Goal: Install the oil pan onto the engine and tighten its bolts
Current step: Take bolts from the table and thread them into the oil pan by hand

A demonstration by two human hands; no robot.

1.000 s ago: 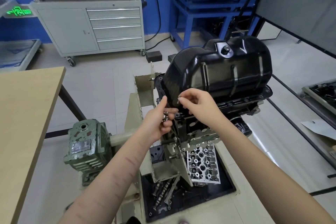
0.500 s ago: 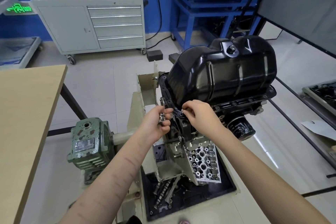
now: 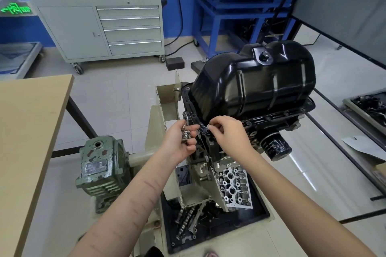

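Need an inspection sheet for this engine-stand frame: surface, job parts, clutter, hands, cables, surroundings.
Surface: beige engine stand; wooden table to its left.
Job's things: black oil pan seated on the engine; loose bolts in the left hand; one bolt at the pan flange corner.
Clutter: camshaft and small parts in the stand's tray; cylinder head leaning there.
Grippers: left hand grips the bolts; right hand pinches the single bolt.
Cables: black cable down the blue wall.
Surroundings: grey drawer cabinet, blue frame, green gearbox.
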